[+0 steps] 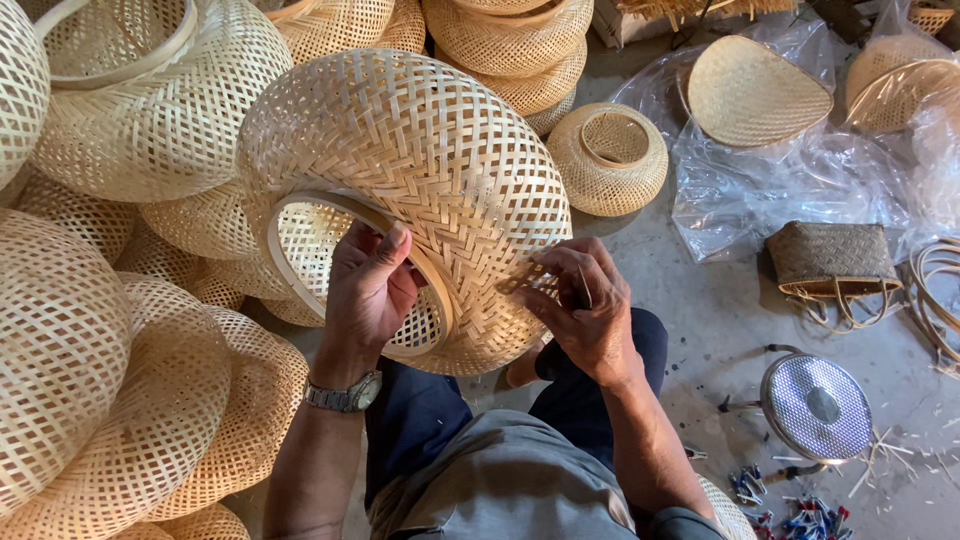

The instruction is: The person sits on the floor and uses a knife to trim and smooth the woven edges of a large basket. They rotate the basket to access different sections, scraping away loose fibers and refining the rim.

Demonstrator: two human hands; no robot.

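Between my hands sits a round woven bamboo shade, tilted with its ringed opening toward me. My left hand grips the rim, thumb outside and fingers curled inside the opening. My right hand pinches loose strips on the shade's lower wall. Left of my left hand, finished woven shades are piled up. Right of my right hand, clear plastic sheeting lies crumpled on the floor, a flat woven fan resting on it.
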